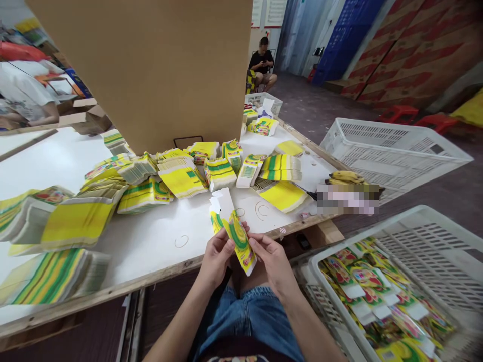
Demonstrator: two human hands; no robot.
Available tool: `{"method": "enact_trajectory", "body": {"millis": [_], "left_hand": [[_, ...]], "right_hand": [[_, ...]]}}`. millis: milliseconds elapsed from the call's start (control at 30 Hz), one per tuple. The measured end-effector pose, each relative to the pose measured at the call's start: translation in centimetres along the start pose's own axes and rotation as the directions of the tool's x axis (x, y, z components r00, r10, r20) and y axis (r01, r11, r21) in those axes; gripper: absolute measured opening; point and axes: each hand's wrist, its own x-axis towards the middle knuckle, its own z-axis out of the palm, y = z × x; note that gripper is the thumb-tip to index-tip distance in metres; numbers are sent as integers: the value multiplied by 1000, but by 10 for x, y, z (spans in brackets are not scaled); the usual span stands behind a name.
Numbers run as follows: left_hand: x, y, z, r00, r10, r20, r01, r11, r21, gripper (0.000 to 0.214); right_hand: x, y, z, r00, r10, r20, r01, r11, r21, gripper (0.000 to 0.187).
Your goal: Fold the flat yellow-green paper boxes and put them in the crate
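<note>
A yellow-and-green printed paper carton [240, 240], with a white flap at its far end, is held over the table's front edge above my lap. My left hand [218, 255] pinches its left side between thumb and fingers. On the opposite side, the fingers of my right hand [270, 257] close on the carton's edge. Just beyond the hands stand bundles of similar flat cartons, one a yellow-and-green bundle [220, 174], another a plain yellow-faced bundle [181, 177]. A fanned yellow stack [283, 196] lies to their right.
A large brown cardboard box [169, 70] stands behind the bundles. More stacks [77, 221] cover the table's left. At right, a white crate [426, 221] holds filled packets [377, 286]; another white crate [400, 146] is behind bananas [345, 177]. Two people sit farther off.
</note>
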Motion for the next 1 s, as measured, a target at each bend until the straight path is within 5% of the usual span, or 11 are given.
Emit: {"method": "enact_trajectory", "body": {"millis": [233,367,600,800,900,1000], "left_hand": [[3,-4,5,983,14,-183,6,994,105,26],[1,5,13,977,73,-203,-28,975,219,45],[-11,26,16,1000,14,20,-19,965,260,66],[-13,29,7,975,-117,189,84,981,173,51],[-15,25,6,965,-144,221,112,982,153,43],[-17,25,8,961,-170,220,135,977,163,50]], "right_hand": [[-4,6,-1,990,-141,-32,129,959,-251,29],[-7,8,-2,968,-248,-46,210,892,-400,26],[-4,-10,-9,939,-289,185,340,855,-392,51],[-1,-32,-18,904,-196,380,350,851,-393,28],[-1,-40,-22,887,-164,432,390,766,-511,13],[0,-44,-24,876,-213,434,457,659,-598,20]]}}
